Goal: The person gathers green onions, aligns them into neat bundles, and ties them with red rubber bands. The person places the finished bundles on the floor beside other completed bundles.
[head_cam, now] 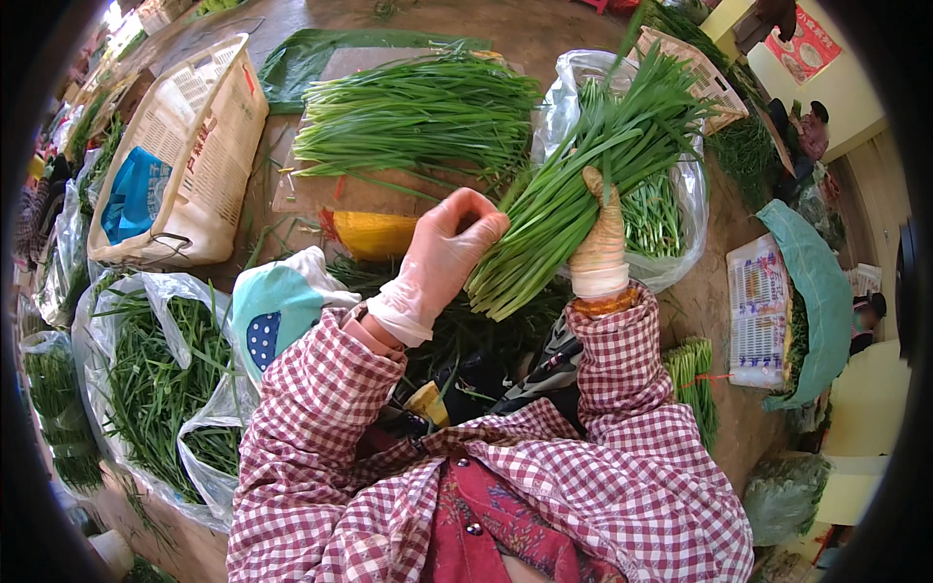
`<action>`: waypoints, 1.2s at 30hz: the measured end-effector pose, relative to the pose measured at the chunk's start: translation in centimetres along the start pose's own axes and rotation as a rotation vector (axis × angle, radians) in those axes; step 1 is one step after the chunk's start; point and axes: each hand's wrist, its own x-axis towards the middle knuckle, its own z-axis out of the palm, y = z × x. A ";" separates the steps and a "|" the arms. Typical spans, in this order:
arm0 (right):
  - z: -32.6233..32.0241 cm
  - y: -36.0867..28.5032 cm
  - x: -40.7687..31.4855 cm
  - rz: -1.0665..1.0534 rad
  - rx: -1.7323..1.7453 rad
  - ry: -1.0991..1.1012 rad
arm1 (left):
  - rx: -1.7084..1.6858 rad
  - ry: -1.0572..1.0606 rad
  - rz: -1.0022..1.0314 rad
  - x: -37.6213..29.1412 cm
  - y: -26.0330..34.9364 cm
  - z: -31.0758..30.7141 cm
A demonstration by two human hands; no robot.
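Note:
A thick bunch of garlic chives [561, 204] slants across the space before me, pale cut ends toward my body and leaf tips up to the right. My right hand [601, 240], in a stained knit glove, grips it with the thumb across the stalks. My left hand [455, 248] wears a thin clear glove. Its thumb and forefinger meet at the bunch's left edge; whether a stalk is pinched there cannot be made out. Beyond my hands, a large pile of chives [415, 120] lies on a board [321, 193]. Behind the bunch, a clear plastic bag [681, 270] holds more chives.
On the left stand a plastic crate [222, 186] and a clear bag of loose green leaves [164, 379]. A yellow bundle [375, 235] lies ahead of my left hand. At right are a tied chive bunch [689, 386] and a cloth-covered crate [758, 313]. Other people sit further right.

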 end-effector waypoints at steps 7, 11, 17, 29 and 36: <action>0.0 -1.3 0.0 0.004 0.028 0.133 | -0.398 0.019 0.115 -0.7 -0.2 -0.9; -1.3 -2.8 0.1 -0.089 0.048 0.102 | -0.588 0.047 0.152 -1.6 0.5 -1.7; -3.8 -5.9 0.5 -0.196 -0.010 0.160 | 0.771 -0.695 -0.385 -4.8 1.8 -9.4; -1.0 -1.9 0.6 -0.171 -0.168 0.074 | 0.962 -0.009 0.561 -1.6 1.1 -0.5; -0.5 -0.1 0.0 -0.060 -0.089 -0.011 | 1.355 0.151 0.818 -1.2 0.1 -0.1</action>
